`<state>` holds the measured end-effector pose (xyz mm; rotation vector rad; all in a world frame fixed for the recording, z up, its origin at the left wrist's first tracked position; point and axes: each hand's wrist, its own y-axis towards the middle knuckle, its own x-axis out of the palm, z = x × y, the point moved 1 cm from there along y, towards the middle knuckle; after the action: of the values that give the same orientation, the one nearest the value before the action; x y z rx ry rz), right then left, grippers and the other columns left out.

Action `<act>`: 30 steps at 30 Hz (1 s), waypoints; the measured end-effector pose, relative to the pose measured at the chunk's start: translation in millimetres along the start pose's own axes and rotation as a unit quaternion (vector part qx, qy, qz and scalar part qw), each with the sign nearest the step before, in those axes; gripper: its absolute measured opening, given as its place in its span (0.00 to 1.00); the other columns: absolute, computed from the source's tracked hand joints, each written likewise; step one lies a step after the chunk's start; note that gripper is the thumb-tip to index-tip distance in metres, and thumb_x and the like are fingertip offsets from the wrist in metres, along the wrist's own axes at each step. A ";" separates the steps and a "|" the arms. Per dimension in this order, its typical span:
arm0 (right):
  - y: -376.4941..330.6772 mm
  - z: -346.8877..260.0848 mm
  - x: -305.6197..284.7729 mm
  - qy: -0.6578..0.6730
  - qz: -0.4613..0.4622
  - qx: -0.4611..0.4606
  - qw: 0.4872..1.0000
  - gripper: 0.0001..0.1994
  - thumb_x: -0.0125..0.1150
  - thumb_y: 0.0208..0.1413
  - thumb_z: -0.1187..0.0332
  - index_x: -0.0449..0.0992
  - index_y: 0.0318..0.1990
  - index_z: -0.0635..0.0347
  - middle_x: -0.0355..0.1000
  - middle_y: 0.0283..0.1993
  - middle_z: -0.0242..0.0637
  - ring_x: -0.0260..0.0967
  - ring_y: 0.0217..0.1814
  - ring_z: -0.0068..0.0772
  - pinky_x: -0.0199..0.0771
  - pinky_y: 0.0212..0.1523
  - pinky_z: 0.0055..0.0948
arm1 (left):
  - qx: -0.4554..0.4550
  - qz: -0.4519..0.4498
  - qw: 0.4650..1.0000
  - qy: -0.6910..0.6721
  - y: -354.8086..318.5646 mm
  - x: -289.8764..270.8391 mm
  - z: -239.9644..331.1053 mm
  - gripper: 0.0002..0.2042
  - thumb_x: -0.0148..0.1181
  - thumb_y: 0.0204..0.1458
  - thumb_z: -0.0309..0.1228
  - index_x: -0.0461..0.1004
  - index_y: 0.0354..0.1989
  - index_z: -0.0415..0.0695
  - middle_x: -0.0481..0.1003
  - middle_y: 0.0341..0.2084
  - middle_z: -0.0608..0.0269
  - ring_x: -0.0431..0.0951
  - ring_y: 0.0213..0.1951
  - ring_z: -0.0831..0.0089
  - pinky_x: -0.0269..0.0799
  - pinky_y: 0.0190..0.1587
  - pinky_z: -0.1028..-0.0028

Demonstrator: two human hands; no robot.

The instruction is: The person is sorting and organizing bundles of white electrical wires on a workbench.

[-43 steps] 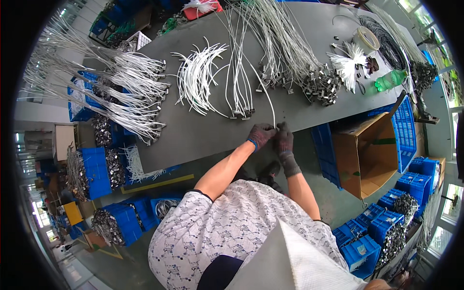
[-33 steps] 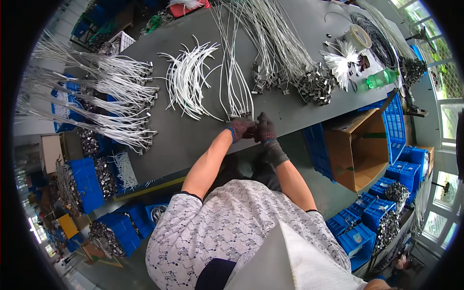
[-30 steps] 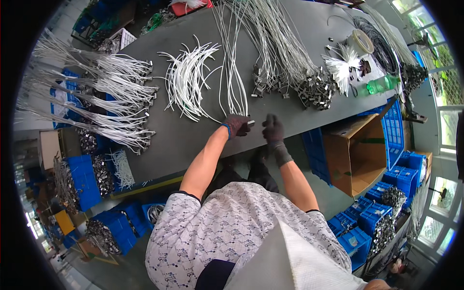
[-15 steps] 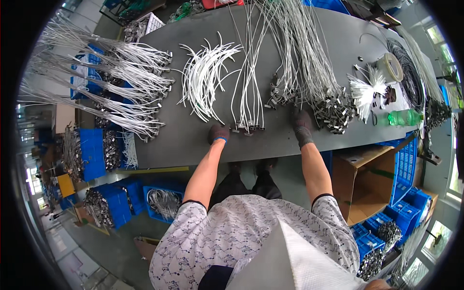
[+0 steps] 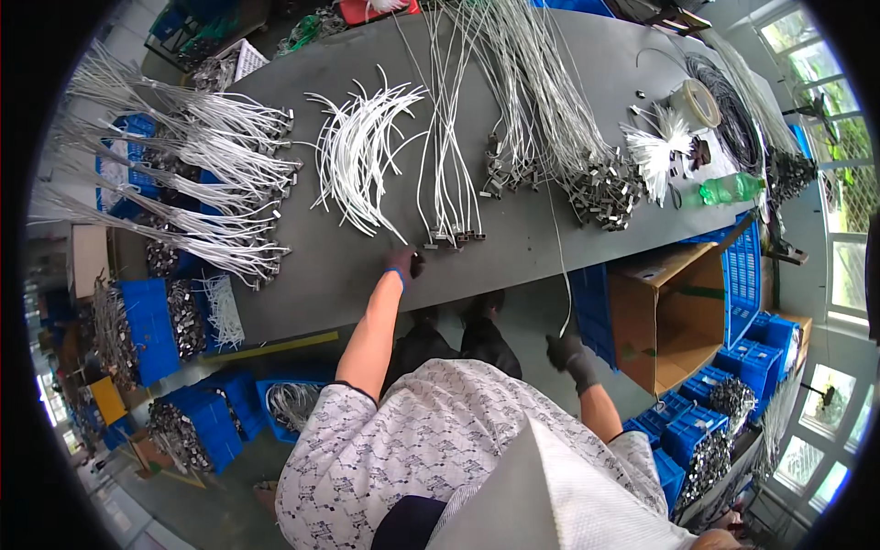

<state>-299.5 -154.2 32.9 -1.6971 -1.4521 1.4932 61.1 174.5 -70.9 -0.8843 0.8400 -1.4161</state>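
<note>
My gloved left hand (image 5: 403, 262) rests on the grey table (image 5: 321, 284) near its front edge. It lies between the tips of a pile of short white tubes (image 5: 362, 156) and the metal ends of a small cable bundle (image 5: 451, 236). Whether its curled fingers hold anything is hidden. My gloved right hand (image 5: 568, 354) is off the table, below its edge, shut on a thin white cable (image 5: 557, 247). That cable runs up to the large heap of cables with metal clips (image 5: 550, 137).
Long cable bundles (image 5: 202, 174) fan over the table's left end. A tape roll (image 5: 701, 103) and a green bottle (image 5: 729, 190) lie at the right end. An open cardboard box (image 5: 678, 312) and blue crates (image 5: 752, 357) stand below right, more blue crates (image 5: 151, 325) at left.
My hands were together at the table edge, then parted. The right hand has dropped back below the edge, drawing a thin cable with it. The left hand stayed by the white tubes.
</note>
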 end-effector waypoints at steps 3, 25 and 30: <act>-41.7 83.3 51.4 0.211 -0.088 0.198 0.953 0.21 0.54 0.61 0.54 0.73 0.23 0.61 0.69 0.17 0.40 0.67 0.15 0.37 0.66 0.15 0.38 | -0.054 -0.116 0.982 -0.137 -12.4 -3.9 -6.9 0.05 0.62 0.52 0.33 0.77 0.33 0.46 0.77 0.25 0.64 0.75 0.24 0.74 0.74 0.28 0.73; -208.3 341.6 85.9 -0.155 -0.034 -0.013 0.987 0.20 0.53 0.55 0.53 0.80 0.43 0.58 0.76 0.40 0.52 0.74 0.46 0.55 0.73 0.45 0.47 | 0.187 -0.179 0.963 -0.069 -161.6 311.2 -138.0 0.07 0.59 0.55 0.33 0.72 0.36 0.42 0.78 0.30 0.56 0.80 0.27 0.62 0.77 0.29 0.64; -216.6 374.3 99.9 -0.152 -0.105 0.064 0.981 0.20 0.53 0.54 0.53 0.80 0.44 0.57 0.76 0.41 0.52 0.73 0.48 0.55 0.73 0.46 0.47 | 0.624 0.061 0.776 0.072 -213.4 318.5 -2.5 0.04 0.55 0.57 0.26 0.70 0.33 0.40 0.75 0.20 0.60 0.78 0.22 0.69 0.73 0.22 0.70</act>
<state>-739.4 -100.2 57.0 -1.2373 -1.5917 1.7399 -38.2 -136.9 129.4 0.3146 -0.0754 -1.5294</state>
